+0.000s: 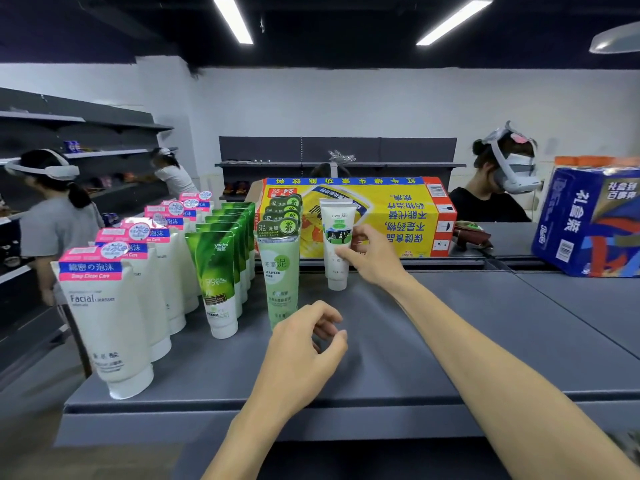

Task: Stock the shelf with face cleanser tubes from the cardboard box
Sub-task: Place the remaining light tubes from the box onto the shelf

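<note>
A white cleanser tube with a cow picture stands cap-down on the grey shelf. My right hand holds it from the right, thumb and fingers on its side. My left hand hovers over the shelf just in front of the pale green seaweed tube, fingers loosely curled and holding nothing. Rows of tubes stand to the left: dark green ones and white facial cleanser tubes with pink tops. The yellow cardboard box lies behind the tubes at the shelf's back.
A blue carton sits at the right on the neighbouring shelf. A person in a headset stands behind the yellow box. Two more people work at the dark shelving on the left.
</note>
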Action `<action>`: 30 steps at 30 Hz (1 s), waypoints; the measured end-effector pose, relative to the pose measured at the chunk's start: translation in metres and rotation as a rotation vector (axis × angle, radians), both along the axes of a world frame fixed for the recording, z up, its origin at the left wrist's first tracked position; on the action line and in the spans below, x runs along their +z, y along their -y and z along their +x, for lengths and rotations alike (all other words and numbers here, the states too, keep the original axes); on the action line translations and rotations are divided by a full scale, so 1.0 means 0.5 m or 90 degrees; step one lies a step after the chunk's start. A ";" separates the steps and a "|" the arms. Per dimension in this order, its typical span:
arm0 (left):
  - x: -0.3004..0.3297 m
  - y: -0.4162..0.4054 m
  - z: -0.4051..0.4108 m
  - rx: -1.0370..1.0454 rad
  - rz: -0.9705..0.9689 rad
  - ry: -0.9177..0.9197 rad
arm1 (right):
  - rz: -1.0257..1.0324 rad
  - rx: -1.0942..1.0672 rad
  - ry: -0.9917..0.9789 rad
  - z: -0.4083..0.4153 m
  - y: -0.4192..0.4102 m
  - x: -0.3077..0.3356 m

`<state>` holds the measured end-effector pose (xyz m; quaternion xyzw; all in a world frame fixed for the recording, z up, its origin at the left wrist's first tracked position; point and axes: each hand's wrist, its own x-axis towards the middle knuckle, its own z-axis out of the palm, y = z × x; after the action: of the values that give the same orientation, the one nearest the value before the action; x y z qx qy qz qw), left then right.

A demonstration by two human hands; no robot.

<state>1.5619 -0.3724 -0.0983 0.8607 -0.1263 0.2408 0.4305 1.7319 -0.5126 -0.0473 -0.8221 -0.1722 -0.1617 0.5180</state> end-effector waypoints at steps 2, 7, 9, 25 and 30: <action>0.000 0.000 -0.001 -0.001 -0.001 0.000 | -0.004 -0.003 -0.002 0.001 0.000 0.000; 0.003 0.003 -0.003 0.007 0.010 0.002 | 0.001 -0.004 -0.018 0.001 -0.002 0.003; 0.004 0.003 -0.004 0.010 0.011 0.003 | 0.002 -0.005 -0.020 0.002 -0.002 0.003; 0.003 0.004 -0.005 0.014 0.011 0.009 | 0.000 -0.004 -0.020 0.007 0.000 0.000; 0.003 0.003 -0.005 0.012 0.005 0.008 | -0.007 -0.009 -0.023 0.007 -0.001 -0.001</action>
<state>1.5594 -0.3739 -0.0966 0.8620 -0.1221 0.2494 0.4240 1.7353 -0.5121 -0.0477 -0.8290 -0.1577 -0.1497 0.5152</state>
